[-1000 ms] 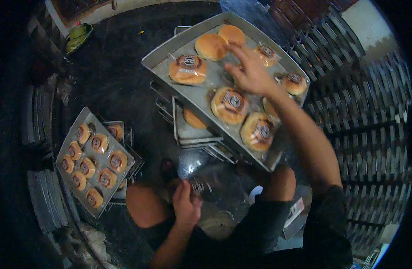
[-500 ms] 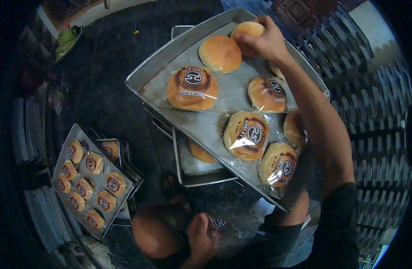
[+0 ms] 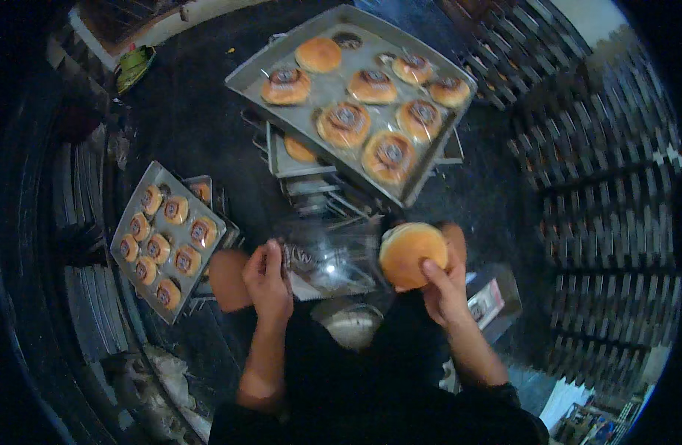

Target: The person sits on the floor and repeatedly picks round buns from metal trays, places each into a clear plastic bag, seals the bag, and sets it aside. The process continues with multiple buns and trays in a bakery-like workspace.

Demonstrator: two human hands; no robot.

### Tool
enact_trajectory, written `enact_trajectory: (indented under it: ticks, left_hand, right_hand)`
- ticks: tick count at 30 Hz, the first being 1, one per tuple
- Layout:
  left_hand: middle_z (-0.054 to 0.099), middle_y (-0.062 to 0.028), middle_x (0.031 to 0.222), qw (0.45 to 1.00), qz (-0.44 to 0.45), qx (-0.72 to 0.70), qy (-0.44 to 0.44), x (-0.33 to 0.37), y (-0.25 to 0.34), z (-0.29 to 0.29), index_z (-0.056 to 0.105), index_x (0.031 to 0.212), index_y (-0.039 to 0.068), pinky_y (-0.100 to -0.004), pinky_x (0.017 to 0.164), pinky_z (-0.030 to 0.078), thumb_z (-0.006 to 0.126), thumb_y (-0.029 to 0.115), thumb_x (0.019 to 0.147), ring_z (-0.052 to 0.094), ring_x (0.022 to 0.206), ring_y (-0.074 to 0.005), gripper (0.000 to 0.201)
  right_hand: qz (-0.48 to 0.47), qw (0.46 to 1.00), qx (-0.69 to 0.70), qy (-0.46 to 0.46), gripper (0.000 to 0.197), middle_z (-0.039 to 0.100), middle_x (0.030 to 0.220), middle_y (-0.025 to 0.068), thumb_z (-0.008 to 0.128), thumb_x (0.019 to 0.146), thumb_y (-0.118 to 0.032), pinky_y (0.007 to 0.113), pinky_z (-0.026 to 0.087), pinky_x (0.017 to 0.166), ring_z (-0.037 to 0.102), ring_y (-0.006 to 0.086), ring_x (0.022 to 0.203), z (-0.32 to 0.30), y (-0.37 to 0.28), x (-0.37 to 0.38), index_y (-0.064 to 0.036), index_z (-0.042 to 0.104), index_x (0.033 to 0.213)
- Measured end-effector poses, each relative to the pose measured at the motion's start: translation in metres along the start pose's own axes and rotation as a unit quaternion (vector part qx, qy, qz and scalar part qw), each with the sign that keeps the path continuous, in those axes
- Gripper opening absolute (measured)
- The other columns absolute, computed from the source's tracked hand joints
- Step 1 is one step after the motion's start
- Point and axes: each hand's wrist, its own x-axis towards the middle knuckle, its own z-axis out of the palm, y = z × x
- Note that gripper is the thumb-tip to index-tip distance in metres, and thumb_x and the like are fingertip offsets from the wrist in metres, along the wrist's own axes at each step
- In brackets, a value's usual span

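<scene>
My left hand [image 3: 269,285] pinches the edge of a clear plastic bag [image 3: 333,256] with dark print, spread out above my lap. In my right hand [image 3: 446,297] is a bare round bun [image 3: 413,256], thumb on its golden top, close to the bag's right side. Ahead of both hands a metal tray [image 3: 328,90] carries several bagged buns [image 3: 389,156]. One bun without visible print [image 3: 318,55] lies near its far left.
Under the tray are other metal trays [image 3: 281,159] with a bun. To the left stands another stack, topped by a tray [image 3: 180,233] of bagged buns. Piled metal pieces [image 3: 608,259] line the right. A box [image 3: 510,291] sits beside my right forearm; a green object [image 3: 135,67] lies far left.
My right hand has come back from the far end of the tray, bringing a bun to my lap. My left hand has risen, and the bag is now spread out from it.
</scene>
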Motion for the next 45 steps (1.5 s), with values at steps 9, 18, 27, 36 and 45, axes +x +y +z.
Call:
enact_trajectory:
  ticks: [9,18,27,36,45]
  left_hand:
    - [0.070,-0.0012,0.087,0.916,0.071,0.303,-0.252,-0.089,0.017,0.015,0.072,0.108,0.000,-0.0224,0.067,0.045,0.075,0.013,0.100,0.060,0.078,-0.0043,0.015]
    - [0.023,-0.0201,0.174,0.856,-0.195,-0.290,-0.381,-0.160,0.050,0.082,0.014,0.169,0.006,-0.0522,0.129,0.026,0.070,0.027,0.094,0.027,0.160,-0.0395,0.096]
    - [0.024,-0.0168,0.174,0.864,-0.089,-0.219,-0.444,-0.157,0.038,0.090,0.007,0.170,0.008,-0.0507,0.131,0.022,0.079,0.023,0.091,0.023,0.161,-0.0355,0.108]
    - [0.043,-0.0262,0.161,0.917,-0.114,-0.115,-0.365,-0.143,0.026,0.067,0.026,0.163,0.000,-0.0501,0.124,0.038,0.053,0.048,0.103,0.047,0.147,-0.0415,0.081]
    - [0.060,-0.0246,0.140,0.852,-0.362,-0.356,-0.131,-0.105,-0.015,0.068,0.049,0.144,-0.001,-0.0538,0.115,0.050,0.052,0.049,0.102,0.061,0.130,-0.0447,0.066]
  right_hand:
    - [0.170,0.962,0.199,-0.080,0.057,0.065,0.138,0.0191,0.056,0.109,-0.034,0.053,0.059,0.100,0.068,0.0320,0.123,-0.052,0.007,-0.101,0.0009,0.046,0.152]
    - [-0.449,0.727,-0.502,-0.134,0.060,0.062,0.147,0.0220,0.084,0.078,-0.006,0.067,0.028,0.123,0.055,0.0412,0.143,-0.004,-0.034,-0.141,-0.0006,0.065,0.135]
    - [-0.436,0.788,-0.431,-0.054,0.064,0.058,0.151,0.0266,0.067,0.080,0.007,0.067,0.021,0.125,0.048,0.0449,0.148,0.019,-0.006,-0.117,0.0012,0.063,0.143]
    - [-0.389,0.786,-0.472,-0.095,0.057,0.052,0.159,0.0187,0.081,0.079,-0.004,0.071,0.017,0.126,0.045,0.0385,0.152,0.037,0.011,-0.098,-0.0052,0.070,0.135]
    - [-0.230,0.857,-0.426,-0.178,0.024,0.066,0.132,0.0194,0.086,0.080,-0.008,0.053,0.046,0.105,0.062,0.0383,0.121,0.010,0.024,-0.116,-0.0046,0.073,0.100]
